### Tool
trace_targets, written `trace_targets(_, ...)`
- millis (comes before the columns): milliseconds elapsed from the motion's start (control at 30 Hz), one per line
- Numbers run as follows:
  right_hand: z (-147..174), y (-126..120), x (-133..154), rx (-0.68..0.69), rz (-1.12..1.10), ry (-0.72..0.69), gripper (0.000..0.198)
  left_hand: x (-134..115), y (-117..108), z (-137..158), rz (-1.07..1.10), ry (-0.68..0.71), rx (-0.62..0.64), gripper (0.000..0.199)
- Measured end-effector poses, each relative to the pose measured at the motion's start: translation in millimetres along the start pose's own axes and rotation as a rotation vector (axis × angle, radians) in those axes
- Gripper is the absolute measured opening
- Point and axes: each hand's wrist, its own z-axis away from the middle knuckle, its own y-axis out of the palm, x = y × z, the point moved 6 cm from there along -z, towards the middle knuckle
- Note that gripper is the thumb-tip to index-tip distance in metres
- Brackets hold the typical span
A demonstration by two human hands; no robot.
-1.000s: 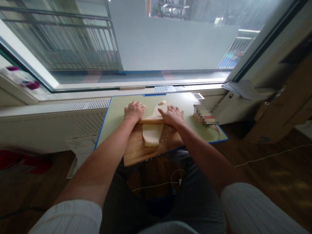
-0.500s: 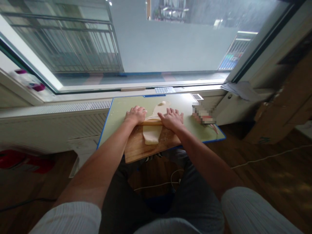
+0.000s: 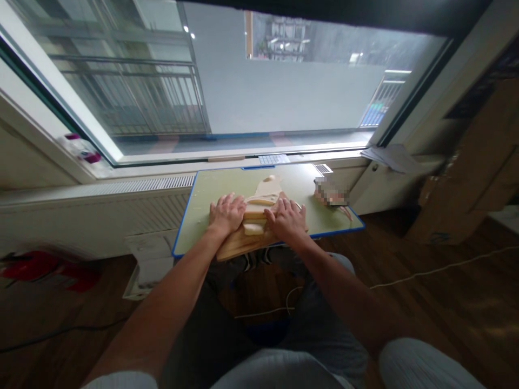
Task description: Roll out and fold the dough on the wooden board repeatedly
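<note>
Indoors, beside a wide window (image 3: 300, 97), a person bears down with 2 hands on a wooden rolling pin (image 3: 255, 215) laid across a strip of pale dough (image 3: 268, 189). The left hand (image 3: 227, 214) covers the pin's left end and the right hand (image 3: 287, 220) its right, fingers stretched forward over it; whether they curl around underneath, one cannot tell. The dough passes beneath the pin, its near end on a wooden board (image 3: 237, 247) and its broader sheet reaching toward the window. The board sits on a green, blue-edged surface (image 3: 206, 189), a pixelated item (image 3: 332, 193) near its right corner. A purple-capped bottle (image 3: 83, 150) stands at left; papers (image 3: 391, 158) lie at right.
</note>
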Motion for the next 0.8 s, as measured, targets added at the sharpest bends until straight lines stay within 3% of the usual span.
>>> trace_targets(200,10,5,0,-0.035,-0.005,-0.013,0.074,1,2,13,-0.006,0.037,-0.1,0.065)
trace_targets(433,-24,8,-1,-0.061,-0.028,-0.034,0.075,2,3,-16,0.045,-0.021,-0.024,0.072)
trace_targets(800,-78,15,-2,0.052,-0.037,-0.011,0.074,11,9,-72,0.136,-0.076,0.13,0.085)
